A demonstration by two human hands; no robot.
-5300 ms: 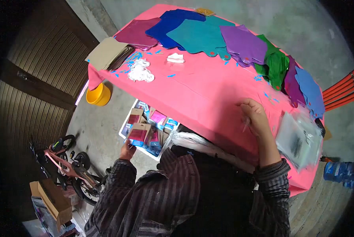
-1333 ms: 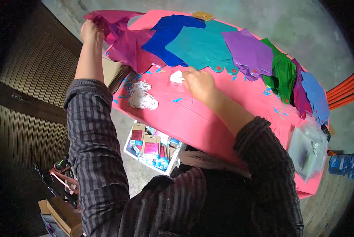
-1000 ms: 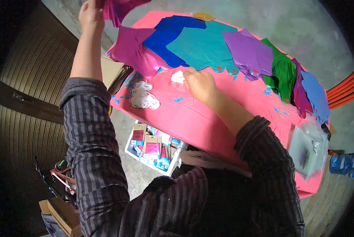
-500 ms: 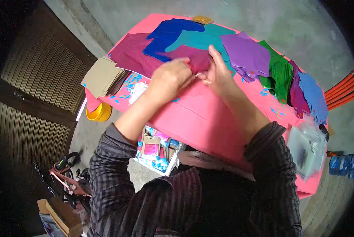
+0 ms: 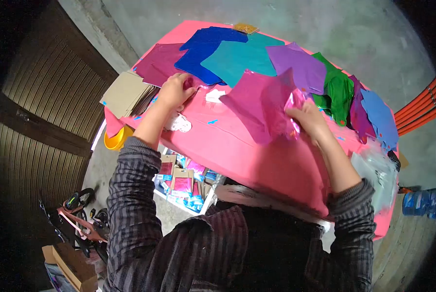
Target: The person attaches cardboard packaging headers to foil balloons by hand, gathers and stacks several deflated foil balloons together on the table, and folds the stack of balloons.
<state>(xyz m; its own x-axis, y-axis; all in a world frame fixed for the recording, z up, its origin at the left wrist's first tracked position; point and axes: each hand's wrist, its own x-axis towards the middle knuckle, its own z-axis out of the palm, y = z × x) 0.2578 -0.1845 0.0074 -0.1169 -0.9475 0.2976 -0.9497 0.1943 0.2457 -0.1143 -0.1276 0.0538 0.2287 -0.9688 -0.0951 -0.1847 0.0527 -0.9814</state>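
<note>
My right hand [image 5: 310, 119] grips a flat magenta foil balloon [image 5: 254, 104] by its right side, with a shiny, crumpled pink part beside the fingers. The balloon is spread out with pointed corners and held over the pink-covered table [image 5: 232, 151]. My left hand [image 5: 174, 91] is at the far left of the table, its thumb and bent fingers around shiny magenta foil at the edge of a magenta balloon pile [image 5: 157, 65]. Near that hand lie a small white piece [image 5: 214, 96] and a white bundle [image 5: 179, 123].
Along the far edge lie blue [image 5: 203, 51], teal [image 5: 242, 58], purple [image 5: 298, 65], green [image 5: 342, 90] and light blue [image 5: 381, 117] foil piles. Brown cards [image 5: 128, 92] are stacked left, clear bags [image 5: 376, 168] right. A box of packaged items [image 5: 184, 185] stands below the near edge.
My hands have parted from the middle. My right hand moved right and nearer with the magenta balloon, now spread wider; my left moved left to the magenta pile. The small white piece has come into view.
</note>
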